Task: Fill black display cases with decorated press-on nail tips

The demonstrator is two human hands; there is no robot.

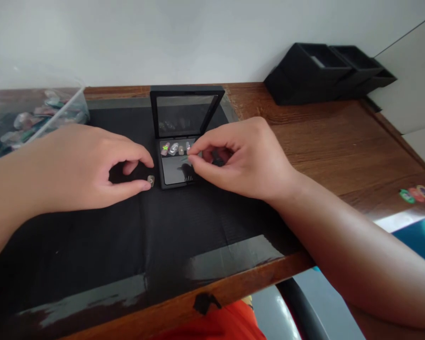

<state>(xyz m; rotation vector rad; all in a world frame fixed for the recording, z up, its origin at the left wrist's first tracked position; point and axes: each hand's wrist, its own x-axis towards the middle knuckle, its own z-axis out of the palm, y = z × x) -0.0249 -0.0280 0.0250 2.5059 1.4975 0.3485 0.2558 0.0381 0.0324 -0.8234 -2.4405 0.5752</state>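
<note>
A small black display case (pixel 179 163) lies open on a black mat (pixel 127 226), its framed lid (pixel 186 113) standing up at the back. A row of several decorated press-on nails (pixel 173 149) sits on its grey pad. My right hand (pixel 241 160) hovers over the case's right side, thumb and forefinger pinched together at the end of the nail row; what they hold is too small to make out. My left hand (pixel 88 165) rests left of the case, fingers curled, thumb tip touching one loose nail (pixel 150 180) on the mat.
A clear plastic bin (pixel 31 118) holding several coloured pieces stands at the back left. Black stacked trays (pixel 326 71) sit at the back right against the wall. Small colourful stickers (pixel 416 192) lie near the wooden desk's right edge. A chair edge shows below the desk.
</note>
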